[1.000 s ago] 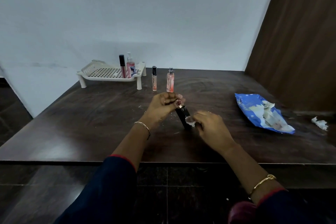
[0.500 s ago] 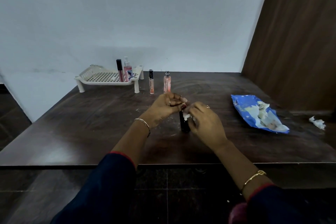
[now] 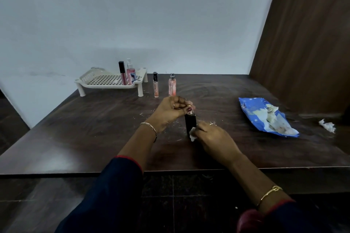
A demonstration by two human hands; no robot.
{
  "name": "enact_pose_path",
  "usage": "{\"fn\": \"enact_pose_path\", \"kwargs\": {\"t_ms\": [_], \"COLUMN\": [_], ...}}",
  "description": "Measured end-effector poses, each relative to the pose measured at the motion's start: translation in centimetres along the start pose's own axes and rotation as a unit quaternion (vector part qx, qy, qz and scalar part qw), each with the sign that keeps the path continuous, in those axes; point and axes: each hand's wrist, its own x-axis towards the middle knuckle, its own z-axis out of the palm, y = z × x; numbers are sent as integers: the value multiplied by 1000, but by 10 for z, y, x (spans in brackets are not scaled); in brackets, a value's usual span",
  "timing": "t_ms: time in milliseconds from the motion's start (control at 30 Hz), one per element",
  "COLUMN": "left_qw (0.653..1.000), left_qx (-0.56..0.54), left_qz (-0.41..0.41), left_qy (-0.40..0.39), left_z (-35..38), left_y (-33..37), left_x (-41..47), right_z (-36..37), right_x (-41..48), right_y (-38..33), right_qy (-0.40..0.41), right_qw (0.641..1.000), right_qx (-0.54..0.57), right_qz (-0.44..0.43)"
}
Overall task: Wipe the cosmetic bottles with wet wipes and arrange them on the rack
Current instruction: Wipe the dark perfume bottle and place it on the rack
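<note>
Two hands: both on one small black rectangular bottle (image 3: 190, 123), upright on the dark wooden table (image 3: 94, 128).
Table: stretches out on all sides of the grip, scattered with pale crumbs around the bottle.
Rack: white perforated plastic rack (image 3: 106, 81) well beyond and left of the left hand, bearing a dark-capped red tube (image 3: 122, 73) and a pink pump bottle (image 3: 130, 72).
Wipe pack: blue wet-wipe packet (image 3: 265, 117) well to the right of the right hand, torn open.
Standing bottles: slim black-capped peach tube (image 3: 155, 84) and pink spray bottle (image 3: 172, 85) just beyond the left hand.
Left hand (image 3: 170, 113): fingers pinched on the bottle's top.
Right hand (image 3: 216, 138): fingers pressing a small white wet wipe (image 3: 192, 134) against the bottle's lower side.
</note>
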Motion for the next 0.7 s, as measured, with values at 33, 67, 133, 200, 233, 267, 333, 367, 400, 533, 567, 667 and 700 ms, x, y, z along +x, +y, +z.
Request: {"fn": "enact_pose_path", "kwargs": {"t_ms": [33, 67, 133, 200, 233, 267, 333, 367, 400, 533, 567, 667, 700], "left_qw": [1000, 1000, 1000, 1000, 1000, 1000, 1000, 1000, 1000, 1000, 1000, 999, 999], "left_qx": [1, 2, 6, 7, 3, -3, -10, -10, -9, 5, 6, -3, -2], "left_qz": [-7, -13, -19, -20, -20, -21, -22, -22, -20, -18, -18, -20, -21], "left_qy": [3, 3, 1, -2, -5, -9, -14, -15, -17, -20, -23, -34, -39], "left_z": [1, 1, 2, 2, 2, 2, 2, 2, 3, 3, 2, -2, -4], "left_y": [1, 2, 3, 5, 5, 6, 6, 5, 5, 6, 6, 8, 9], "left_x": [0, 0, -1, -1, -2, -2, -2, -2, -2, 0, 0, -1, -3], "right_z": [0, -1, -3, -7, -9, -11, -13, -12, -10, -4, -4, -11, -14], "right_x": [0, 0, 3, 9, 12, 16, 20, 20, 18, 3, 1, -2, -4], "right_y": [0, 0, -2, -4, -6, -8, -11, -12, -12, -9, -7, 3, 7], "right_qy": [-5, -10, -10, 2, 12, 20, 31, 32, 27, -36, -55, -95, -95], "right_qw": [1000, 1000, 1000, 1000, 1000, 999, 999, 999, 999, 999, 998, 994, 994], "right_qx": [0, 0, 7, 14, 20, 27, 31, 27, 25, 27, 32, 39, 28], "right_qz": [-2, -2, -2, 3, 6, 10, 11, 6, 1, -1, 5, 32, 46]}}
